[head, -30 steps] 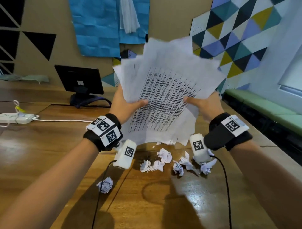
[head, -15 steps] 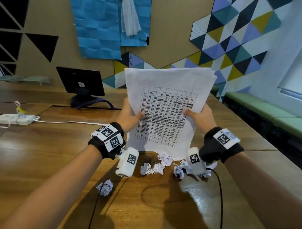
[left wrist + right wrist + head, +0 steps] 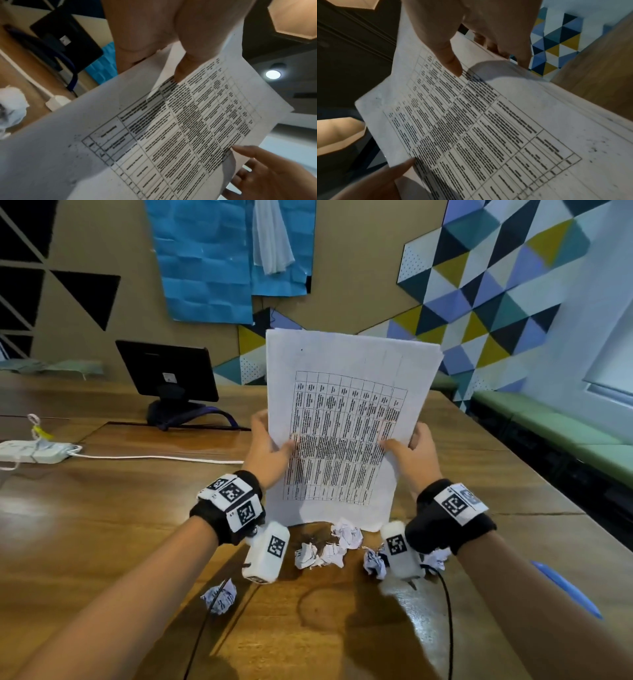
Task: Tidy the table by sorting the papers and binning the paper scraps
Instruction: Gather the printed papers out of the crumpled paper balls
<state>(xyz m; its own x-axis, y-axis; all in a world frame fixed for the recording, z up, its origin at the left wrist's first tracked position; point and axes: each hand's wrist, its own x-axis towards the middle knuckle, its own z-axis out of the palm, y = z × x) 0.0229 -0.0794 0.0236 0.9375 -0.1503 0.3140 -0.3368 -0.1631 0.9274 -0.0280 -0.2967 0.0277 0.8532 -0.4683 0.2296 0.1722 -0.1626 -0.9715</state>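
A squared-up stack of white papers (image 3: 342, 419) with a printed table stands on its bottom edge on the wooden table (image 3: 102, 525). My left hand (image 3: 270, 446) grips its left side, thumb on the front sheet. My right hand (image 3: 411, 453) grips the right side the same way. The wrist views show the stack of papers (image 3: 171, 128) (image 3: 488, 121) close up, with my left hand's thumb (image 3: 197, 56) and my right hand's thumb (image 3: 447, 54) pressed on the print. Several crumpled paper scraps (image 3: 325, 546) lie just in front of the stack, one scrap (image 3: 219, 595) further left.
A black monitor (image 3: 168, 371) on a stand sits at the back of the table. A white power strip (image 3: 30, 451) with a cord lies at the left. A blue pen (image 3: 565, 587) lies by my right forearm. A green bench (image 3: 565, 436) runs along the right wall.
The fanned, uneven sheets held in the air have come down and been squared into one neat stack, its bottom edge now on the table. Both hands kept their hold on the sides.
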